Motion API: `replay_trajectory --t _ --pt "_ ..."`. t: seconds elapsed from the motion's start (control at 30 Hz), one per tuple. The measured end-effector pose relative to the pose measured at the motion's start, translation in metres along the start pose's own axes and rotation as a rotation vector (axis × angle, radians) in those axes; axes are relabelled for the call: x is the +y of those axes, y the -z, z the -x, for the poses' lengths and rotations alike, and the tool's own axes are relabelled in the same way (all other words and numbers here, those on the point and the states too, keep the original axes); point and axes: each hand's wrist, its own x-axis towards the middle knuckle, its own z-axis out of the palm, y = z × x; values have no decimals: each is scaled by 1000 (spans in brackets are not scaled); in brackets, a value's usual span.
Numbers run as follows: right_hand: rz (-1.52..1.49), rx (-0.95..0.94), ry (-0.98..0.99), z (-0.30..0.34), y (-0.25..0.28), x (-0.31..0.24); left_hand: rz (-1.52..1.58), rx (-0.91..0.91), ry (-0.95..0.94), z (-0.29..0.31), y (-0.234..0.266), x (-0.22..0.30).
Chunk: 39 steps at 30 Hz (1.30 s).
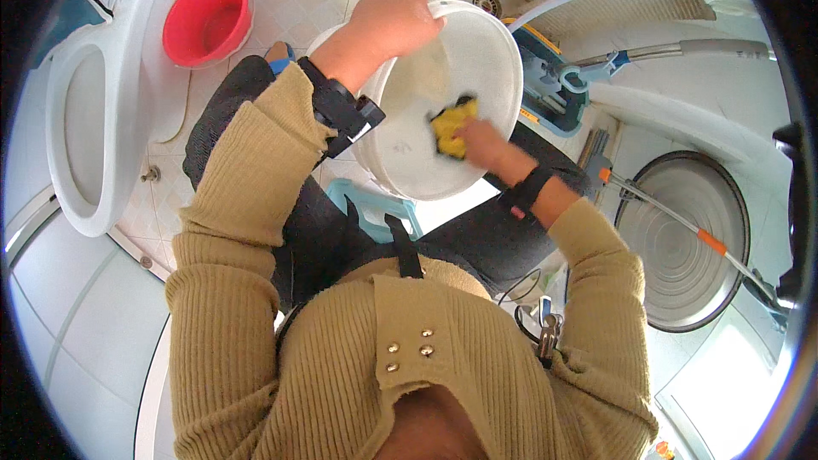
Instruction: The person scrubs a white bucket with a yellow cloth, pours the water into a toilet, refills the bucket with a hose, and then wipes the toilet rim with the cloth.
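Note:
A large white bucket [503, 43] is tilted between my knees, its mouth turned up toward me. My left hand [396, 21] is closed over the upper rim. Inside the bucket, my right hand [487, 145] grips a yellow scrubbing sponge [449, 129] with dark edges against the inner wall; both are slightly blurred. Dark bands circle both wrists. Below the bucket, part of a light-blue plastic stool [379, 215] shows, the rest covered by the bucket and my legs.
A red basin [207, 21] and a white ceramic toilet [100, 140] stand left. At right are a blue-grey mop bucket [562, 123], a mop handle [673, 49], a long grey-and-orange pole [673, 213] and a round dark-rimmed metal lid [682, 268]. A floor drain [486, 3] lies beyond.

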Motion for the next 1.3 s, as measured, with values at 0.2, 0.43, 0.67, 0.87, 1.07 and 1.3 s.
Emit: replay_trajectory --t 0.2,0.43,0.67,0.87,1.07,1.3 --pt "-1414 -222 131 32 -5 -91 -17 -113 -53 3 -3 9" --pt "-2328 108 223 -2 57 -110 -8 -74 -96 0 3 -1" --pt "-2496 692 -71 -46 59 -31 52 -87 -16 3 8 -17" --pt "-1915 339 -531 -127 4 -4 165 -140 -22 10 9 -19" --pt "-361 446 -115 -233 -51 -30 118 -111 -71 20 11 -11" --pt "-559 62 134 -252 -112 -80 84 -69 -101 18 5 -1"
